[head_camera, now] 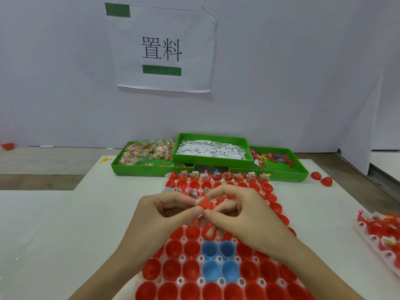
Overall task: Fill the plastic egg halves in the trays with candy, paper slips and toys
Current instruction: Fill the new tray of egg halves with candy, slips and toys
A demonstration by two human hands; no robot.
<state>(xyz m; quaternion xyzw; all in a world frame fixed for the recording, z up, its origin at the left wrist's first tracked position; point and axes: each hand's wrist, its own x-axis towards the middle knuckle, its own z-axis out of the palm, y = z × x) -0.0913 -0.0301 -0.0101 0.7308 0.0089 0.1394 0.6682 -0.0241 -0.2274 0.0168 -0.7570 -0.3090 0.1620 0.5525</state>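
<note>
A clear tray (181, 257) of red egg halves (173, 268), with several blue ones (218, 259) in the middle, lies before me. Its far row (227, 176) and part of the second row hold candy, slips and toys. Both hands meet above the tray's middle. My left hand (166, 211) and my right hand (236, 210) together pinch a small red toy (205, 203) with a white paper slip against it. Three green bins stand behind: candy bags (147, 151), paper slips (211, 149), coloured toys (272, 158).
A second tray of filled red eggs (383, 232) lies at the right edge. Two loose red halves (321, 178) sit right of the bins, another (7, 146) lies far left. A white wall with a paper sign (162, 48) rises behind.
</note>
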